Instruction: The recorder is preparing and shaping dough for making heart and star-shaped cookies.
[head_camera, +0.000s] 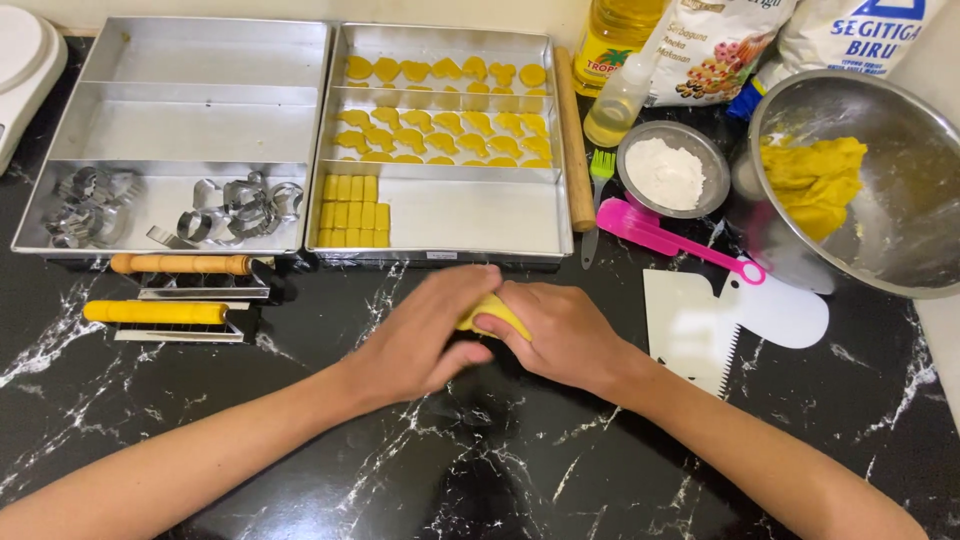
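Note:
My left hand (425, 335) and my right hand (560, 335) meet over the black marble counter (480, 470), both closed around a small lump of yellow dough (492, 310). Only a strip of the dough shows between the fingers. Just beyond the hands stands a metal tray (470, 215) holding rows of yellow dough shapes (440, 125) and a block of small yellow squares (352, 210). A large steel bowl (900, 200) at the right holds more yellow dough (815, 180).
A second metal tray (190, 110) with metal cutters (235, 205) lies at the left, two handled tools (175, 290) in front of it. A wooden rolling pin (575, 140), flour bowl (672, 170), pink spatula (670, 240), white scrapers (730, 315), oil bottle (612, 35) and bags sit right.

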